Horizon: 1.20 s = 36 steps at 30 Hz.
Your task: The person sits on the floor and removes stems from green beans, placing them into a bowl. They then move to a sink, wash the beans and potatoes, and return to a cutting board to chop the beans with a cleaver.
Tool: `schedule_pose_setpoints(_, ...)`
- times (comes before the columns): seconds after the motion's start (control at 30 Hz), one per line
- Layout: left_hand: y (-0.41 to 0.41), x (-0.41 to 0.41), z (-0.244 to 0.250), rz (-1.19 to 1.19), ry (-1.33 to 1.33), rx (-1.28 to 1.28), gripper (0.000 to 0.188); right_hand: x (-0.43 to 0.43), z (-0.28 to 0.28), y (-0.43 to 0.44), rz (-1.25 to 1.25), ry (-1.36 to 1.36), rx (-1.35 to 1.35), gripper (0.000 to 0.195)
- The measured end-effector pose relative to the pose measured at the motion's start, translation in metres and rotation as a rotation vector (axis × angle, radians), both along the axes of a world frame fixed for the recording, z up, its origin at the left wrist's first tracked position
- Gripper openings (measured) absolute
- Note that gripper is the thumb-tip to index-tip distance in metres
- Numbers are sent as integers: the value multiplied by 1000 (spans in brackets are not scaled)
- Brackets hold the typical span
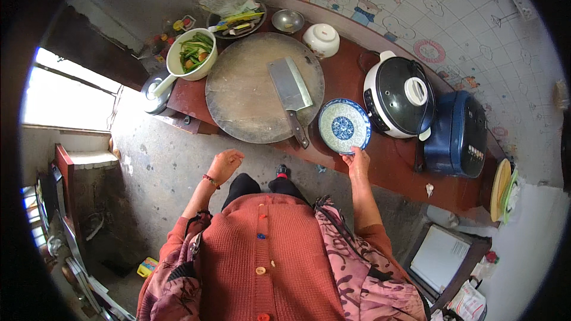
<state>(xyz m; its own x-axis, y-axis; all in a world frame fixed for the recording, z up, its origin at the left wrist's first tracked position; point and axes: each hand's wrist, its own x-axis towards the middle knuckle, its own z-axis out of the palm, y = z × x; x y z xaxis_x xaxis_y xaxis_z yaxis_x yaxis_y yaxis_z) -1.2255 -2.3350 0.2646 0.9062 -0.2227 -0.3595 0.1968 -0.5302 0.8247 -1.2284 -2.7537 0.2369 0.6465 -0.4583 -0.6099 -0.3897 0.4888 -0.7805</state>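
Note:
My right hand (357, 162) grips the near rim of a blue-and-white patterned plate (342, 127), thumb on top. The plate is over the red-brown counter, just right of a round wooden chopping board (241, 93). A cleaver (289, 84) lies flat on the board, its dark handle sticking out over the near right edge. Off the counter's front edge hangs my left hand (226, 165), holding nothing, its fingers loosely curled and partly apart. A beaded bracelet circles that wrist.
Beyond the board stand a white handled strainer (192, 55) of green vegetables, a metal bowl (287, 21) and an upturned white bowl (322, 39). To the right are a lidded electric cooker (399, 96) and a blue rice cooker (457, 136). A yellow object (147, 266) lies on the floor.

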Motion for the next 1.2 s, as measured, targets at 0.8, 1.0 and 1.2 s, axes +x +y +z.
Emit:
schedule_pose_setpoints(0.8, 56, 156, 18, -410, -179, -85, 18, 0, 7, 54, -95, 293, -1269, 25)
schedule_pose_setpoints(1.0, 80, 173, 17, -424, -106, -55, 18, 56, 56, 165, 547, -132, -1267, 37)
schedule_pose_setpoints(1.2, 98, 177, 20, -288, -211, -132, 17, 84, 54, 198, 876, -31, -1478, 61)
